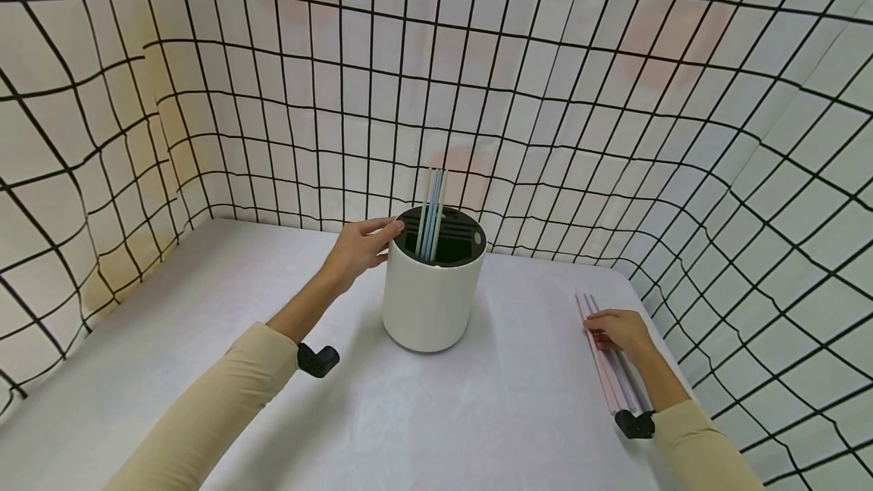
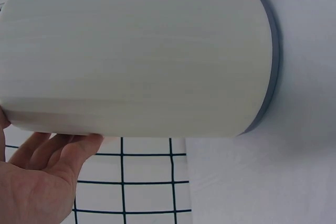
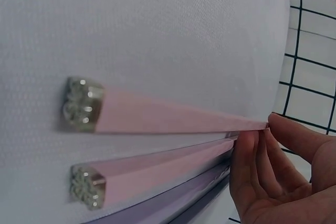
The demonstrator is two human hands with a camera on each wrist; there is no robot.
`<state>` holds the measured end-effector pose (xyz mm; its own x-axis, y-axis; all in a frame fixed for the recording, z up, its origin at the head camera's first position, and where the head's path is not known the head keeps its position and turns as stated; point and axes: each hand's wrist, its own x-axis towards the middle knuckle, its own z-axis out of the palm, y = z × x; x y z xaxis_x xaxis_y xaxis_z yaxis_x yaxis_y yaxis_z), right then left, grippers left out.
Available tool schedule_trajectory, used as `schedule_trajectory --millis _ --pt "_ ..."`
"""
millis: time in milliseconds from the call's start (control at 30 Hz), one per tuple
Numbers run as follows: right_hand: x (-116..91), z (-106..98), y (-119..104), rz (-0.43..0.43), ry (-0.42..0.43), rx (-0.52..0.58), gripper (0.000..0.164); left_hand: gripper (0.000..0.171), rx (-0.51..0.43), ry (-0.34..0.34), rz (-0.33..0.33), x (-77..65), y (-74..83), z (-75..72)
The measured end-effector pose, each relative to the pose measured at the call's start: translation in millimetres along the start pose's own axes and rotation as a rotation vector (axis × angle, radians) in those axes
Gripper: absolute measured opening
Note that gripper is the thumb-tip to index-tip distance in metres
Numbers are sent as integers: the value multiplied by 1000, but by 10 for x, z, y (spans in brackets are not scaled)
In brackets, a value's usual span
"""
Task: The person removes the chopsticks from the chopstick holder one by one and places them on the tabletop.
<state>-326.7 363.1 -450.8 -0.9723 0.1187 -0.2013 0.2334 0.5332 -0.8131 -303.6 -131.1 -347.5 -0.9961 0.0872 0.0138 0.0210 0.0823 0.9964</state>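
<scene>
A white round utensil holder (image 1: 430, 301) with a black slotted top (image 1: 453, 237) stands upright on the table. Several pale blue and pale green chopsticks (image 1: 431, 214) stick up from its opening. My left hand (image 1: 361, 248) touches the holder's left side at the rim; the left wrist view shows fingers (image 2: 79, 150) against its wall. Far to the right, my right hand (image 1: 621, 330) pinches the thin end of a pink chopstick (image 3: 157, 114) between thumb and fingers. Another pink chopstick (image 3: 152, 177) and purple ones (image 3: 168, 200) lie beside it, their thin ends partly hidden by the fingers.
A black wire grid (image 1: 409, 97) surrounds the back and sides of the white-covered table (image 1: 423, 423). The chopsticks on the right lie near the table's right edge, close to the grid. Black wrist-camera mounts (image 1: 318, 361) sit on both forearms.
</scene>
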Motion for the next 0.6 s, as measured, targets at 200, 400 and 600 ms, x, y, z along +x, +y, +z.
schedule_trajectory --millis 200,400,600 --pt "20 6 -3 2 7 5 38 55 -5 -2 7 -4 -3 -1" --pt "44 -11 -7 7 49 30 37 54 -1 6 -1 -9 2 4" --pt "34 1 -101 -32 85 -9 35 54 7 12 -7 -9 9 5"
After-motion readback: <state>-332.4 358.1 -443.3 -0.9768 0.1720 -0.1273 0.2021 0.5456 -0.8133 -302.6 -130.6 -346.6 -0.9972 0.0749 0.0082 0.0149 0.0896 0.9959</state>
